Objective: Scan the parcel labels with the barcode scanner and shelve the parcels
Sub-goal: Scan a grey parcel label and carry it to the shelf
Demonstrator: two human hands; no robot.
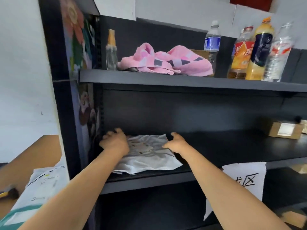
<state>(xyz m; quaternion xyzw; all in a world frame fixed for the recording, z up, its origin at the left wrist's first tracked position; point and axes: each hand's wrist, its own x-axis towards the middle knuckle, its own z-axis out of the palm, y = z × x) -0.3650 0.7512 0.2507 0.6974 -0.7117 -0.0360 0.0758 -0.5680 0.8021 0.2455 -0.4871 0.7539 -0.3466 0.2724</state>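
Observation:
A crumpled grey-white parcel bag (146,156) lies flat at the left end of the black middle shelf (216,146). My left hand (114,141) rests on the bag's far left corner with its fingers curled. At the bag's right edge, my right hand (176,142) touches it with fingers spread. More white parcel bags (39,185) lie on a brown table at lower left, next to a dark, yellow-tipped object (8,194) that may be the scanner.
The upper shelf (166,79) carries a spray bottle (111,50), a pink towel (166,62) and several drink bottles (255,50). A small cardboard box (284,130) sits at the middle shelf's right end. A handwritten paper sign (245,180) hangs from the shelf's front edge.

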